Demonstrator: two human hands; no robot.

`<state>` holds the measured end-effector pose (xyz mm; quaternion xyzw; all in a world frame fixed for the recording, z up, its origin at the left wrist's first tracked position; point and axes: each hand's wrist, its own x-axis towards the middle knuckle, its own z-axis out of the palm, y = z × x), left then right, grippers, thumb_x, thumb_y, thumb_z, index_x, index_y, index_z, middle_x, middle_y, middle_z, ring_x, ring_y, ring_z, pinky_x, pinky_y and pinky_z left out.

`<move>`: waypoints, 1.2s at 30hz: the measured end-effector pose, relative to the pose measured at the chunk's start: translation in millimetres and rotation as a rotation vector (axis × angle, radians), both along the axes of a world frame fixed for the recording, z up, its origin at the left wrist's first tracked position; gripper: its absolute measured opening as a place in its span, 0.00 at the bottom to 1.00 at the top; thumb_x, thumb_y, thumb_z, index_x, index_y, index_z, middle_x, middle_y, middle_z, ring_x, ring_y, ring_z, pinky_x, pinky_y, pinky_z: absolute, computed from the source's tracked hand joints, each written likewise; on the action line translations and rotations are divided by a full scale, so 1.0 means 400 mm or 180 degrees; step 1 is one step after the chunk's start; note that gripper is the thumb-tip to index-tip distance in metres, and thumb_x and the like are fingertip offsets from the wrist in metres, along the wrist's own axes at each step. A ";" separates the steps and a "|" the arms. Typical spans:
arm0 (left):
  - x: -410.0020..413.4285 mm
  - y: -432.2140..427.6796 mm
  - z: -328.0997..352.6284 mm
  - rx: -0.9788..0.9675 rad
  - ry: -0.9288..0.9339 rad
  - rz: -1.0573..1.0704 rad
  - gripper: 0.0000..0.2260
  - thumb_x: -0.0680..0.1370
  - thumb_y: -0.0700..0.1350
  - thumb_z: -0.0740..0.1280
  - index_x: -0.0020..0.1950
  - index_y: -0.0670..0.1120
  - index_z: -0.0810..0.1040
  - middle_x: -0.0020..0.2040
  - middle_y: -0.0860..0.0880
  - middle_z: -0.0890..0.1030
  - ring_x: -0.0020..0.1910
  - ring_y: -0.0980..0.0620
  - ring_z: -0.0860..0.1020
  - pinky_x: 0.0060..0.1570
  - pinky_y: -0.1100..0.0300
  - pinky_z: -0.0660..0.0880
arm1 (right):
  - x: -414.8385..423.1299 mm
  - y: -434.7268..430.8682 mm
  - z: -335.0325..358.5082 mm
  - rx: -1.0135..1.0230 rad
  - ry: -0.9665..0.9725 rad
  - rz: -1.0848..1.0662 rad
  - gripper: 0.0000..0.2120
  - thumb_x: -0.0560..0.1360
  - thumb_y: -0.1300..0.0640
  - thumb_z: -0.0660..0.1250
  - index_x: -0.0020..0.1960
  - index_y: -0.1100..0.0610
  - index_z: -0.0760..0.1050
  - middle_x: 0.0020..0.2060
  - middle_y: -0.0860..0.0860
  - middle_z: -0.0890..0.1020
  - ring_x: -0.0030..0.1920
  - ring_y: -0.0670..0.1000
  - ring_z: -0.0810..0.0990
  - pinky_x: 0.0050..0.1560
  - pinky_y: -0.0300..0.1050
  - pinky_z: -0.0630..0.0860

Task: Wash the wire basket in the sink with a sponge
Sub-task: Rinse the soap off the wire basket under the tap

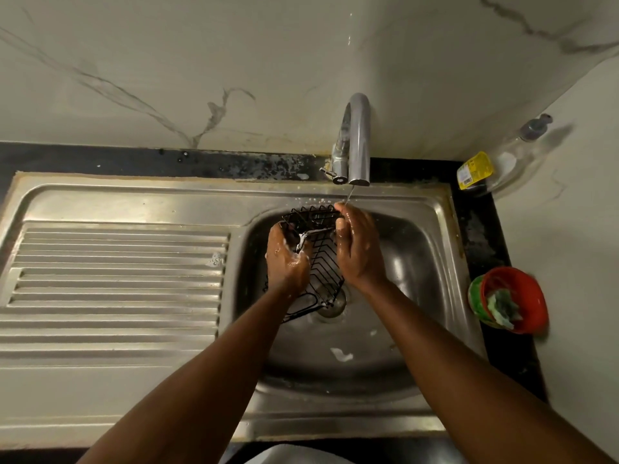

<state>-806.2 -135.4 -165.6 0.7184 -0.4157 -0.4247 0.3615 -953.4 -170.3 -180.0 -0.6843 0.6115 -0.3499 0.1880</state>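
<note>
A: Where do we find the basket?

B: Over the bowl of the sink. It is held tilted above the drain, with its far end raised toward the tap.

A: And the hands?

B: We see the left hand wet and soapy, its fingers curled over the basket's left rim. The right hand is clamped on the far right corner, thumb on the near side and fingers over the top wire.

A: Do we see a sponge in the left hand?

B: We cannot tell. White foam sits at its fingers, and whatever lies under it is hidden.

A: Is water running?

B: Yes, we see a thin stream fall from the spout to the right fingertips.

A: What else do we see?

B: The ribbed drainboard lies to the left. A patch of suds sits on the sink floor, nearer us. On the dark counter right of the sink stands a red bowl with a ragged green pad in it. A clear bottle with a yellow label stands in the far corner.
</note>
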 end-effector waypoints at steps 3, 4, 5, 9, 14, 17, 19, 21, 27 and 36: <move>0.004 0.003 -0.004 0.0180 0.0416 0.0296 0.29 0.86 0.43 0.64 0.84 0.43 0.56 0.80 0.51 0.62 0.75 0.58 0.59 0.71 0.70 0.56 | -0.013 0.002 0.002 0.0483 -0.0444 -0.0387 0.25 0.86 0.44 0.56 0.79 0.55 0.63 0.74 0.54 0.69 0.73 0.50 0.69 0.65 0.35 0.71; 0.009 0.000 -0.006 0.0244 0.0676 0.0470 0.30 0.86 0.45 0.63 0.85 0.45 0.53 0.82 0.49 0.59 0.80 0.53 0.58 0.77 0.62 0.57 | -0.017 0.003 0.002 0.0789 -0.0541 -0.0447 0.24 0.86 0.43 0.55 0.78 0.52 0.64 0.71 0.53 0.72 0.70 0.50 0.73 0.59 0.33 0.73; 0.014 -0.004 -0.008 0.0317 0.0923 0.0647 0.31 0.86 0.46 0.62 0.86 0.46 0.51 0.84 0.45 0.59 0.82 0.46 0.60 0.80 0.52 0.58 | -0.022 0.005 -0.005 0.1117 -0.0590 -0.0328 0.23 0.86 0.41 0.54 0.77 0.49 0.65 0.66 0.50 0.76 0.65 0.49 0.77 0.53 0.35 0.75; 0.018 -0.005 -0.023 0.0581 0.1592 0.0871 0.30 0.87 0.50 0.60 0.86 0.47 0.51 0.81 0.39 0.64 0.77 0.40 0.69 0.76 0.42 0.64 | -0.042 0.004 -0.064 0.1336 -0.0245 0.0038 0.20 0.85 0.55 0.62 0.76 0.49 0.65 0.61 0.49 0.82 0.57 0.48 0.83 0.48 0.40 0.82; 0.052 0.009 -0.027 0.0573 0.1870 0.0719 0.26 0.80 0.61 0.65 0.71 0.45 0.74 0.63 0.43 0.77 0.62 0.43 0.78 0.68 0.38 0.73 | -0.036 -0.012 -0.054 0.1190 0.0483 -0.0021 0.22 0.85 0.58 0.60 0.78 0.50 0.63 0.48 0.52 0.80 0.42 0.51 0.82 0.33 0.33 0.72; 0.092 -0.015 -0.092 0.0729 0.2088 0.0552 0.38 0.72 0.74 0.69 0.74 0.51 0.74 0.72 0.41 0.75 0.70 0.38 0.76 0.64 0.32 0.75 | -0.051 -0.027 -0.049 0.0990 0.0448 -0.0057 0.19 0.86 0.54 0.56 0.77 0.51 0.66 0.46 0.53 0.83 0.40 0.49 0.82 0.33 0.34 0.70; 0.106 -0.033 -0.062 0.0685 0.1914 0.0353 0.38 0.71 0.74 0.70 0.73 0.53 0.76 0.71 0.43 0.77 0.71 0.40 0.75 0.66 0.33 0.74 | -0.059 -0.031 -0.045 0.1045 0.0452 0.0042 0.18 0.87 0.53 0.55 0.76 0.51 0.67 0.43 0.50 0.81 0.37 0.45 0.79 0.33 0.34 0.70; 0.116 -0.046 0.001 0.0719 0.1694 -0.0063 0.37 0.70 0.73 0.71 0.73 0.53 0.74 0.69 0.45 0.78 0.68 0.44 0.76 0.65 0.39 0.75 | -0.069 -0.032 -0.027 0.1105 0.0487 0.0194 0.17 0.87 0.53 0.55 0.74 0.51 0.69 0.37 0.44 0.76 0.34 0.41 0.76 0.30 0.31 0.66; 0.208 -0.075 0.008 0.1711 0.1292 -0.1431 0.16 0.81 0.60 0.64 0.65 0.56 0.81 0.70 0.45 0.77 0.67 0.45 0.76 0.66 0.42 0.72 | -0.114 -0.053 -0.008 0.1475 0.0502 0.0869 0.11 0.87 0.51 0.55 0.65 0.44 0.73 0.42 0.51 0.83 0.37 0.51 0.82 0.36 0.50 0.80; 0.063 -0.042 -0.015 0.1347 0.0646 -0.1265 0.36 0.84 0.50 0.66 0.85 0.44 0.49 0.77 0.37 0.67 0.64 0.45 0.73 0.62 0.52 0.73 | -0.014 -0.022 -0.001 0.1019 0.1542 0.0616 0.31 0.82 0.35 0.40 0.68 0.51 0.71 0.63 0.53 0.77 0.63 0.55 0.74 0.64 0.58 0.71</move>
